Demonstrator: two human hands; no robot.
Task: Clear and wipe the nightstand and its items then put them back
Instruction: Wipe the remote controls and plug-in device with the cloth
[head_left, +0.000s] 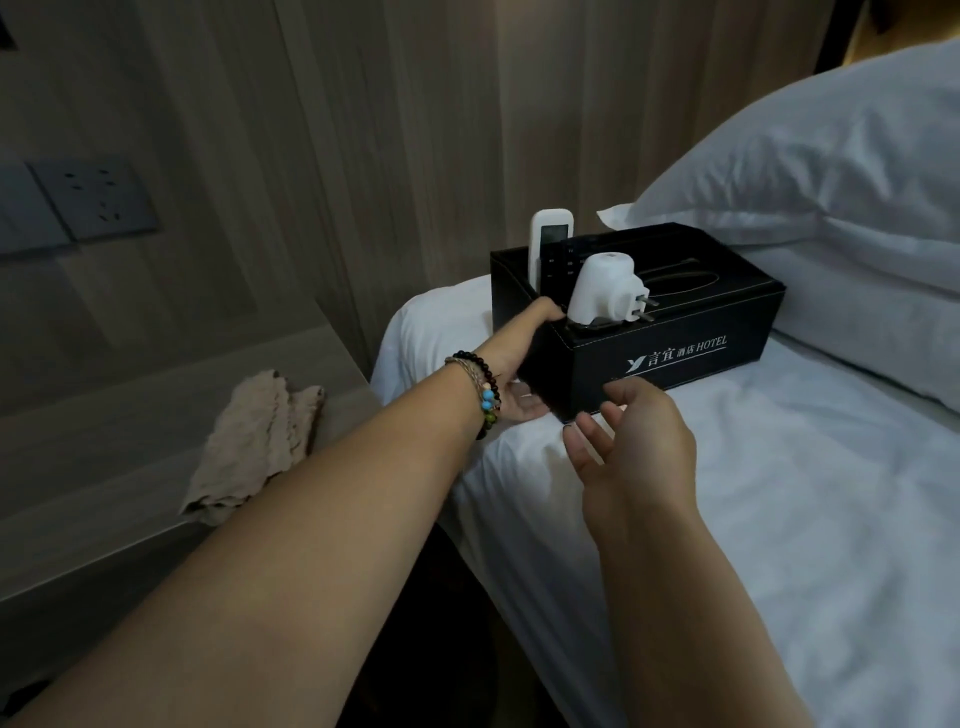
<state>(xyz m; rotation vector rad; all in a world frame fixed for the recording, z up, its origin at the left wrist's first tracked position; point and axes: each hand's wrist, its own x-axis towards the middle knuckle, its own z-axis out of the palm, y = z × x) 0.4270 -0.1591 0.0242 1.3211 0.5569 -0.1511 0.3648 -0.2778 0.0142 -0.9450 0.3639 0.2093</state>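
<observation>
The black box (649, 332) stands on the bed (779, 519), at its near-left corner, with a pillow (831, 171) just behind it. It carries a white remote (549, 234), a dark remote (563, 262) beside that, and a white plug-in unit (602, 288) in its end compartments. The surface (130, 441) to the left bears only a beige cloth (254, 441) near its edge by the bed.

Step in hand, as judged: the return stage. The box appears ready to go from the bed to the surface, though whether it has been wiped cannot be told.

The left hand (519, 364) holds the box's left end, its thumb over the top rim and its fingers (519, 405) reaching under the bottom edge. The right hand (639, 447) is off the box, just short of its near face, fingers apart and relaxed, holding nothing.

The next move calls for the right hand to take the near or right side, so both hands lift level. The plug-in unit sits loose and high, so a tilt could tip it out. The cloth may need shifting first.
</observation>
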